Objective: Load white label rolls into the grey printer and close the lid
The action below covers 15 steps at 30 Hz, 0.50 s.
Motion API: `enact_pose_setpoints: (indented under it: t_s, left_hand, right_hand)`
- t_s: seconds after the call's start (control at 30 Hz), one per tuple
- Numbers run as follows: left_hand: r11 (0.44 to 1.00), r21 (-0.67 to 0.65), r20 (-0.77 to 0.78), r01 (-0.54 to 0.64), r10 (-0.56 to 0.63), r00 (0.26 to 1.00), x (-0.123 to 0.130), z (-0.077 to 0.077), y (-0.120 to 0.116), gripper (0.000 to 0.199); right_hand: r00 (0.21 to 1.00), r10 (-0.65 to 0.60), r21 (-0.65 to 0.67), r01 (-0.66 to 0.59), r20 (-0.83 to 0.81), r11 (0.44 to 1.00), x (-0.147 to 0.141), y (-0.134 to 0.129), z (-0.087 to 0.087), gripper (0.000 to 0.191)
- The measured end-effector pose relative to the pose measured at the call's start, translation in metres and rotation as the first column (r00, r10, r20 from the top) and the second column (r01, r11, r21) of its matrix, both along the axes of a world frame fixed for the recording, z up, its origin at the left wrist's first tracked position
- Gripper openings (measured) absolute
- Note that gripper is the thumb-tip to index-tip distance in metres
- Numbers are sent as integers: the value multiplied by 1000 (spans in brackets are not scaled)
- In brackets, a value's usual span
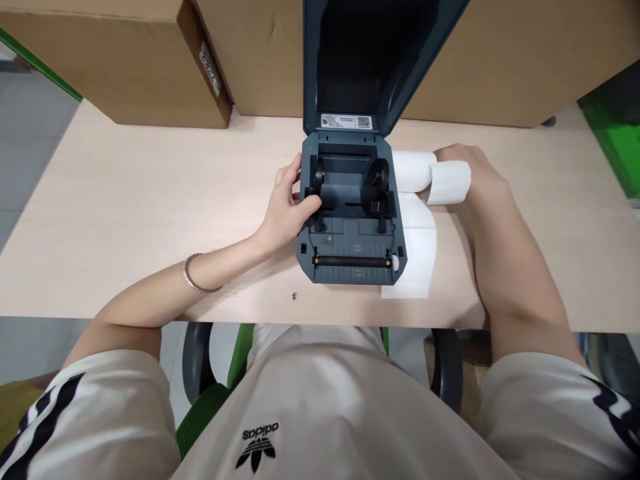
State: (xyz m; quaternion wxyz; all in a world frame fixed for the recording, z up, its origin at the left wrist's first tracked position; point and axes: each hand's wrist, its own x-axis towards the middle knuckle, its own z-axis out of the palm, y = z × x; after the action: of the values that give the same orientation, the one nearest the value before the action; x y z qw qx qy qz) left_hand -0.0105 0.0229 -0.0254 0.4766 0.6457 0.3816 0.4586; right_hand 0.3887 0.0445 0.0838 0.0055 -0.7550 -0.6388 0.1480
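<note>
So the dark blue-gray printer (345, 183) is on the surface (200, 180), lid (367, 53) flipped way up, showing two round black holders (381, 175) and a black roller (353, 261). Left hand (287, 207) has its grip clamped on the printer's left edge, thumb over the rim. Right hand (467, 157) is right of the printer, by a white paper roll (413, 171); paper blocks the fingers, so can't tell that grip. Cardboard boxes (500, 60) kinda wall things off behind the printer.
</note>
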Motion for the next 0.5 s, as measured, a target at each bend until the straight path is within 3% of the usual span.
enact_pose_setpoints:
  t_s: [0.17, 0.3, 0.4, 0.5]
  left_hand:
    - [1000, 9, -7, -9, 9, 1000, 0, 1, -1, 99]
    - [1000, 13, -13, -7, 8, 1000, 0, 2, -2, 97]
    - [1000, 25, -20, -9, 9, 1000, 0, 1, -2, 95]
    - [999, 47, -49, -14, 16, 999, -1, 0, -1, 95]
  right_hand:
    - [997, 57, 4, -57, -46, 998, -1, -5, 13, 30]
    - [987, 22, 64, -12, -162, 998, 3, -2, 19, 43]
    - [979, 40, 221, 6, -202, 975, 6, 1, 23, 35]
    - [979, 70, 372, 7, -192, 928, 3, -3, 33, 41]
